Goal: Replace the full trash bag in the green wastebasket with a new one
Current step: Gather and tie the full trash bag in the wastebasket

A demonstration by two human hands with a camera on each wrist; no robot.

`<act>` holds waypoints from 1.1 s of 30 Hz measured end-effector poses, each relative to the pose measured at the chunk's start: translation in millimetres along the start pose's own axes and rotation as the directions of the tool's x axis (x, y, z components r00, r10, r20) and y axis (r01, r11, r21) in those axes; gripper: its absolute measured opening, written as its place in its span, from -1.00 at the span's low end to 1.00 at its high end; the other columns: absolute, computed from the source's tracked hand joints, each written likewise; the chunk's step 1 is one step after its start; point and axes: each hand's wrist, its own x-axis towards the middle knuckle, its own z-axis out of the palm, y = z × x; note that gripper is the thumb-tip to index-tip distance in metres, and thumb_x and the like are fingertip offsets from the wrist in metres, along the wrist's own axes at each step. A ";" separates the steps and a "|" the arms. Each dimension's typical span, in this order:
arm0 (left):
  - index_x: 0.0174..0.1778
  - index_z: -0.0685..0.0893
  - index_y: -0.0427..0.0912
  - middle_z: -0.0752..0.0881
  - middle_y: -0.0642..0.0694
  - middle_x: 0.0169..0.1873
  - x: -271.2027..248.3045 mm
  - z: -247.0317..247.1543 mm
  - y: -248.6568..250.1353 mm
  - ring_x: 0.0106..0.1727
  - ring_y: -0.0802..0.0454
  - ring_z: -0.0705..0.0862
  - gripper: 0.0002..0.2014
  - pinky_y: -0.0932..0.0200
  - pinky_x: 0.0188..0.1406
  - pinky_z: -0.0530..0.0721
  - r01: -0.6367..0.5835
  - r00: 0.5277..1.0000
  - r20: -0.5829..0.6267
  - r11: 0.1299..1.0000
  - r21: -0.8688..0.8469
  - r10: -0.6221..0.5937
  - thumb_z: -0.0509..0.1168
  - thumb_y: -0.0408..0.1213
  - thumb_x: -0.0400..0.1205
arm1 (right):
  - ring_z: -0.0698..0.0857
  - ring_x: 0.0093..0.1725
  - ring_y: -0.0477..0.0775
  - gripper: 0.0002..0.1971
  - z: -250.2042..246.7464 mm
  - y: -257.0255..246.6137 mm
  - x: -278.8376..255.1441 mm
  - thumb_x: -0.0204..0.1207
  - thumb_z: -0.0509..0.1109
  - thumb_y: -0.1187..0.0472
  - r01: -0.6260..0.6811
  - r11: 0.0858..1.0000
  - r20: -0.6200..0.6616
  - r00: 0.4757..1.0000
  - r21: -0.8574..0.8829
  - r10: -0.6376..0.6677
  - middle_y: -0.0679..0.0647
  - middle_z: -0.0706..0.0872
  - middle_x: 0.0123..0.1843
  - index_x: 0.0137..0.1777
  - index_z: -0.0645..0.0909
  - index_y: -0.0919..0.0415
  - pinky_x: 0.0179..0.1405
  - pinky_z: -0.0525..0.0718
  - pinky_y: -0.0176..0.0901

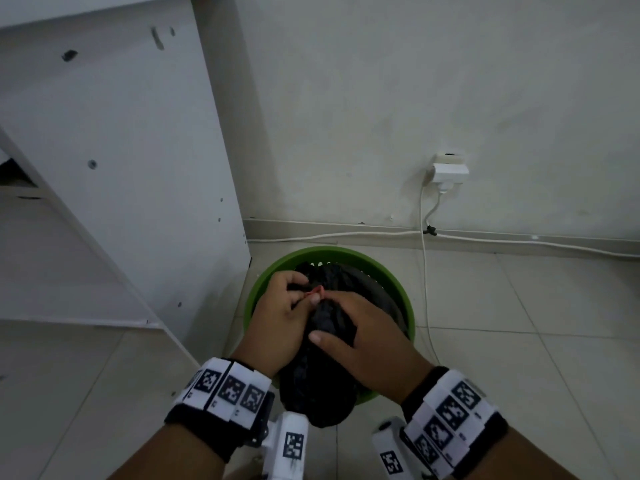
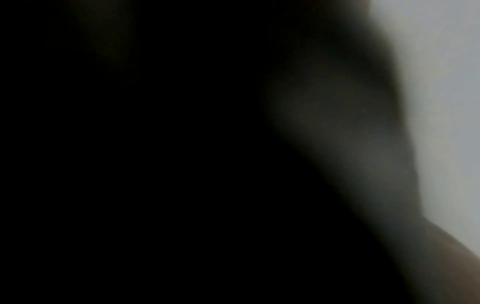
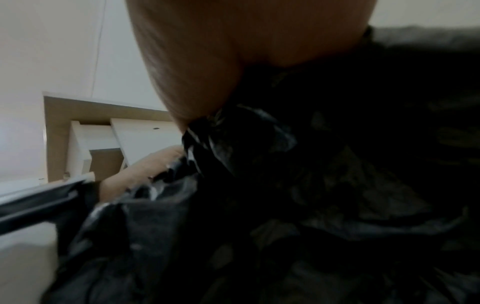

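Observation:
A round green wastebasket [image 1: 398, 289] stands on the tiled floor by the wall. A full black trash bag [image 1: 349, 275] fills it and bulges over the near rim. My right hand [image 1: 349, 327] grips the gathered neck of the black trash bag [image 3: 324, 185], thumb across the front. My left hand [image 1: 287, 299] pinches a small red tie [image 1: 317, 291] at the bunched top of the bag. The left wrist view is almost wholly dark and blurred. The right wrist view shows crumpled black plastic pressed under my palm.
A white cabinet panel [image 1: 121, 150] leans at the left, close to the basket. A white plug [image 1: 448, 171] sits in the wall, and its cable [image 1: 425, 271] runs down to the floor past the basket's right side. Pale floor tiles [image 1: 536, 323] spread to the right.

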 end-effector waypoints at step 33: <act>0.49 0.47 0.05 0.55 0.18 0.29 -6.3 8.9 -9.2 0.31 0.28 0.52 -0.46 0.32 0.32 0.52 -0.300 0.953 0.079 0.878 0.374 0.292 0.31 0.15 0.62 | 0.78 -0.25 -0.03 -0.68 -2.4 26.4 31.0 0.63 0.38 -0.04 -0.405 0.828 -0.075 0.881 0.388 0.466 0.09 0.83 -0.24 -0.13 0.78 0.20 -0.24 0.68 -0.13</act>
